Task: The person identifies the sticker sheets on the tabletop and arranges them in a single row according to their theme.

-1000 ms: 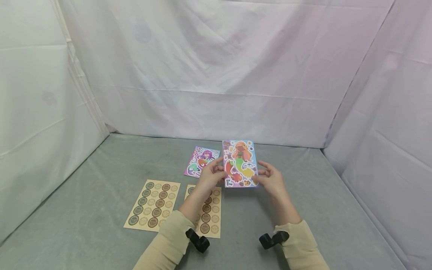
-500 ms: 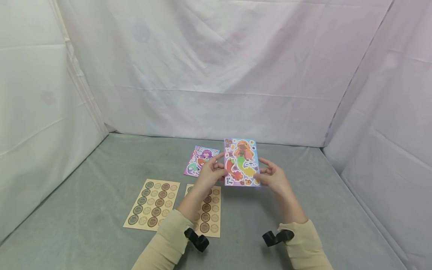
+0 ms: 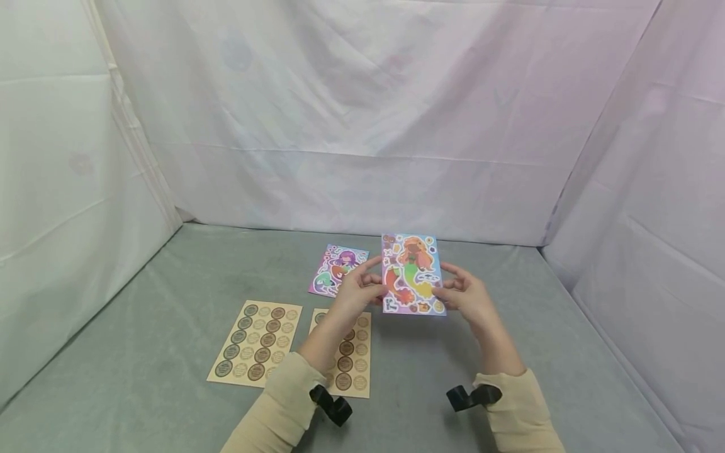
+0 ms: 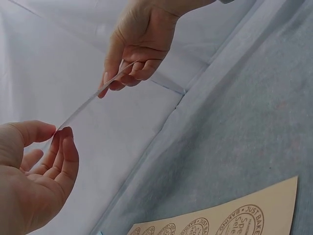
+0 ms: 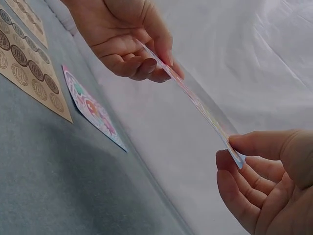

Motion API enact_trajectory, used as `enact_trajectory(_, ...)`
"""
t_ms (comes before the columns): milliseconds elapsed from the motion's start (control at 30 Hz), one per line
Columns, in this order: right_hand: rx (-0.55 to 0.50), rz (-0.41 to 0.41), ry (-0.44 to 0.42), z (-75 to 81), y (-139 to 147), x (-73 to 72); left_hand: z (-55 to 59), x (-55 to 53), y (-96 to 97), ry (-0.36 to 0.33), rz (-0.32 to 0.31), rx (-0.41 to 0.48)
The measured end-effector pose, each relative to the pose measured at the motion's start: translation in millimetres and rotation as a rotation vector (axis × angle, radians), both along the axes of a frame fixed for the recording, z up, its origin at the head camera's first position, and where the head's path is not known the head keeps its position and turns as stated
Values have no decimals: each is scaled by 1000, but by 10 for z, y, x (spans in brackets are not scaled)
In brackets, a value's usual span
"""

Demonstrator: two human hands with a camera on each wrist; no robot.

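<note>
A thin rectangular sticker sheet with a red-haired mermaid on a blue-purple ground is between the two hands, near the centre of the head view, raised above the grey cloth-covered worktop. The left hand pinches its left edge between thumb and fingers, and the right hand pinches its lower right edge likewise. Both forearms, in beige sleeves, reach upward from the bottom of the frame. Behind the left hand lies a purple mermaid sticker sheet; at lower left, two beige sheets of round labels, the right one partly under the left forearm. To the right, the worktop extends until the white fabric wall.
</note>
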State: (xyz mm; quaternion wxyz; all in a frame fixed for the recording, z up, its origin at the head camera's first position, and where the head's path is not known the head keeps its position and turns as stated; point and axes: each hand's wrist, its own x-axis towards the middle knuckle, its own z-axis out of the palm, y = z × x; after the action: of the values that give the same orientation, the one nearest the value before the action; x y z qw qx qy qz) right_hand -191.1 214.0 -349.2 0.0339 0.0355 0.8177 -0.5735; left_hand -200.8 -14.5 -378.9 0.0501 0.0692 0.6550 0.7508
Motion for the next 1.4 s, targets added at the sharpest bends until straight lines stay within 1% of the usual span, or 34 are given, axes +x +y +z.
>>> enact_trajectory(167,22,-2,12,13,34,9,18,34,-4,-13,-17,-3)
enact_trajectory(233,33,-6,12,6,50,15,17,53,-6,-7,-30,-9)
enact_trajectory(400,61,-40,-1,-14,80,23,-3,73,14,4,-52,-11)
enact_trajectory(533,73,-56,-5,-32,104,31,-5,81,41,2,-55,-6)
enact_trajectory(700,67,-51,4,-59,140,62,-10,95,67,-5,-54,-31)
enact_trajectory(800,68,-40,15,-86,168,96,-15,112,71,1,-65,-48)
enact_trajectory(967,85,-31,21,-131,205,146,-43,145,68,5,-85,-62)
enact_trajectory(1133,97,-36,16,-165,227,179,-82,186,80,-10,-87,-67)
enact_trajectory(1267,101,-34,12,-187,243,205,-117,213,95,-25,-90,-55)
enact_trajectory(1400,103,-34,9,-203,259,220,-140,234,101,-26,-98,-42)
